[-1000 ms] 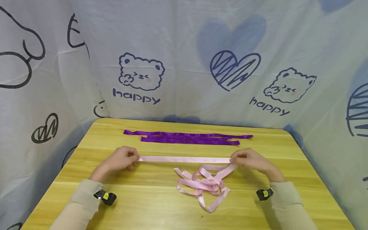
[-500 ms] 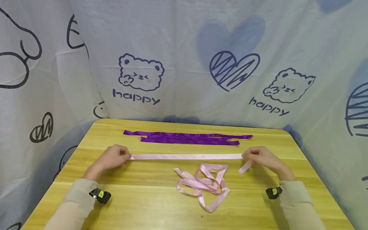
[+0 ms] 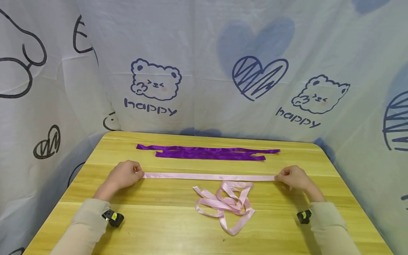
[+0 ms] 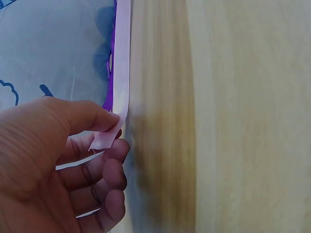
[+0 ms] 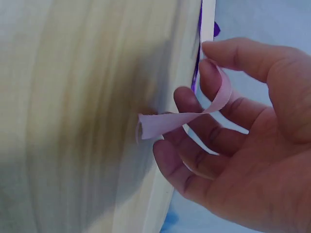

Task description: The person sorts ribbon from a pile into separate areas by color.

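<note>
A pale pink ribbon (image 3: 207, 176) is stretched straight from side to side between the two hands. My left hand (image 3: 125, 173) pinches its left end between thumb and forefinger; in the left wrist view a short cut end (image 4: 103, 140) sticks out past the thumb. At the other end my right hand (image 3: 294, 177) pinches the ribbon too, and the right wrist view shows a curled loose tail (image 5: 170, 122) with a frayed tip hanging by the fingers. A second pink ribbon (image 3: 236, 226) lies in a loopy heap below the stretched one.
Beyond the pink ribbon, several purple ribbon strips (image 3: 210, 154) lie side by side across the back of the wooden table (image 3: 153, 226). White curtains (image 3: 204, 42) printed with hearts and bears hang close behind the table and along both sides.
Both hands have moved apart, the right one farther, and the pink ribbon between them has lengthened. Its tail has come away from the heap. Lately the right hand has dipped slightly.
</note>
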